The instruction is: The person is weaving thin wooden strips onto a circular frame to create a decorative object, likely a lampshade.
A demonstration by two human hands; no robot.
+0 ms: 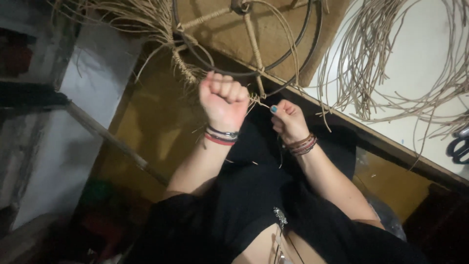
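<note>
Fingers of left hand (223, 98) curled into tight fist, clamped on wrapped rattan strands (184, 68) running up toward 11 o'clock. Bands at wrist (221, 135) just below fist, at 6 o'clock of it. Off to 9 o'clock of fist: pale wall panel (97, 73) and slanted wooden edge (115, 142), well apart, with open brown floor (161, 122) between. Directly at 12 o'clock of fist: dark round wire frame (244, 74) with rattan-wrapped spokes, rim close above knuckles. Right hand (288, 120) at 3 o'clock of left fist, near it but not touching, fingers pinched closed on thin rattan strand (259, 101) stretched between both hands; painted thumbnail showing. Bracelets on right wrist (302, 144). Black fabric on lap (254, 195) below both forearms. Further toward 2 o'clock: dark table edge (371, 134) running diagonally, near right hand; white tabletop (415, 63) beyond, strewn with loose rattan loops (371, 73) spilling over edge. At far 3 o'clock: scissor handles (459, 146), partly cut off by frame.
</note>
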